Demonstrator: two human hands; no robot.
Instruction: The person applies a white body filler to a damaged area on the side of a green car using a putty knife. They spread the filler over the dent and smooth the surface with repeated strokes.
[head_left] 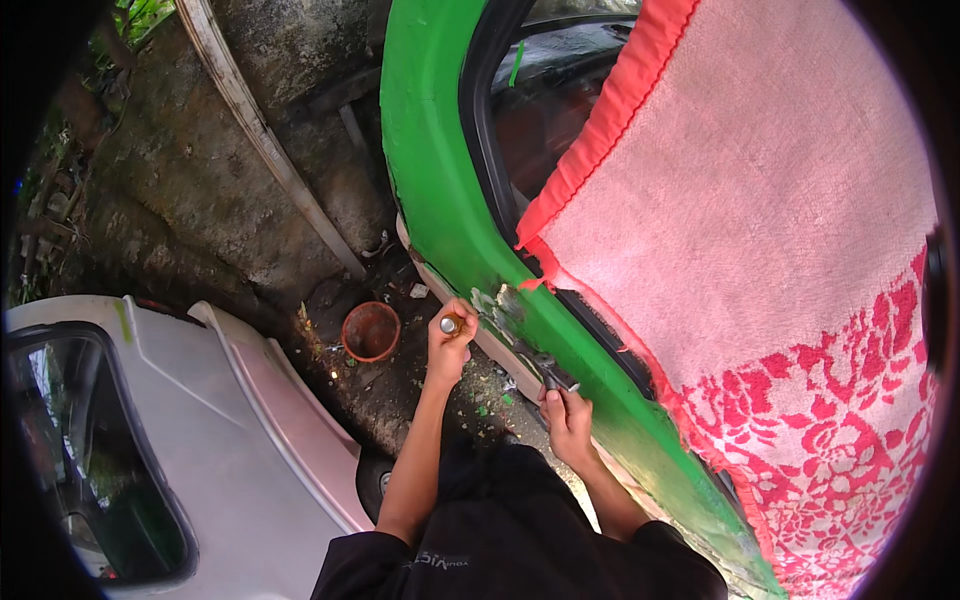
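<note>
My left hand (447, 352) is closed round a tool with a brown handle and a round metal end cap (452, 325). Its blade, if it has one, is hidden by the fist and cannot be made out. This hand is beside the lower edge of a green car body panel (440, 180), next to a rough patch (503, 304) where the paint is broken and grey shows. My right hand (570, 424) grips a dark metal tool, hammer-like in shape (548, 370). The tool's head is close against the green panel, just below the damaged patch; whether it touches cannot be told.
A pink and red floral towel (760, 200) covers much of the green car's window side. A silver-white car (230, 430) stands at the left. Between them, on littered dirt ground, sits a reddish-brown pot (371, 331). A long pale strip (265, 130) leans at the back.
</note>
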